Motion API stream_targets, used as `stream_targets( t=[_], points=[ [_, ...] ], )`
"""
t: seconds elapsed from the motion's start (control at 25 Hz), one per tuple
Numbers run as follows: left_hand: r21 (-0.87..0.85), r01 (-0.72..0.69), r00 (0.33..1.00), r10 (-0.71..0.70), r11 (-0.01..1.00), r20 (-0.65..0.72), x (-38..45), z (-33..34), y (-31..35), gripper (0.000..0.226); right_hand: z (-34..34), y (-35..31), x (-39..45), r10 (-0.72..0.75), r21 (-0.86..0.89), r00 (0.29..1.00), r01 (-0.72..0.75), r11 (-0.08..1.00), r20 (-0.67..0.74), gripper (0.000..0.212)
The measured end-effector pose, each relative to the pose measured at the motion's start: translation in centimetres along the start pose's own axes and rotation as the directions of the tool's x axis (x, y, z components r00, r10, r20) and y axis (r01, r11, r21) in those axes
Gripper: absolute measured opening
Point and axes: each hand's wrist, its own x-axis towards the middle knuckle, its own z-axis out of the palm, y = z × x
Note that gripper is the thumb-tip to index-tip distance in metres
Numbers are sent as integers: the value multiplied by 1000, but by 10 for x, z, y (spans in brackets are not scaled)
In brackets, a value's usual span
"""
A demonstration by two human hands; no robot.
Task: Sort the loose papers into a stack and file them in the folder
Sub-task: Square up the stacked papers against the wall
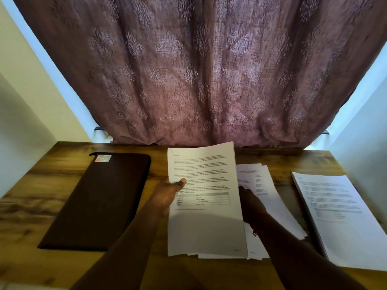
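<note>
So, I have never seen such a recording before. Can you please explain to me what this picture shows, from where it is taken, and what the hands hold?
There is no machine here: a person works with two bare hands. The single picture comes from a camera worn on the person's head, looking forward and down.

On the wooden desk a closed dark folder lies at the left. In the middle is a loose pile of papers, and a neater stack of papers lies at the right. A patterned curtain hangs behind.

The left hand holds a printed sheet by its left edge, thumb on top. The right hand reaches to the sheet's right edge; the sheet hides its fingertips, so I cannot tell whether it grips.
</note>
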Motion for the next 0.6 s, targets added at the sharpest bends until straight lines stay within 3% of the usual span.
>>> stream_targets(
  t=[0.08,0.12,0.16,0.24,0.28,0.32,0.4,0.48,0.6],
  points=[
    [6,9,1000,-9,1000,-12,0,8,0,22,-15,-8,-12,-39,152,991,59,987,-129,30],
    [12,4,1000,-4,1000,-14,1,14,-1,18,-30,-17,-20,67,422,989,-4,906,-134,25],
    [14,-9,1000,10,1000,-21,1,21,0,14,-44,-20,-24,154,701,987,-83,708,-39,27],
    [47,-33,998,36,998,-53,-1,42,3,12,-70,-13,-30,67,939,970,-241,243,232,56],
    [69,-35,997,39,997,-64,1,53,3,13,-84,-8,-36,-6,948,963,-263,179,269,60],
    [91,-34,998,39,995,-57,3,65,2,15,-95,-3,-40,-81,954,960,-255,157,270,55],
    [125,-25,999,28,992,-17,5,99,-1,16,-114,15,-47,-117,949,967,-193,250,228,39],
    [119,0,1000,-1,993,5,4,137,-3,15,-123,43,-44,-12,902,991,-115,415,132,31],
    [74,30,999,-33,997,30,3,190,-8,10,-140,87,-45,138,771,990,-56,634,-41,37]
  ],
)
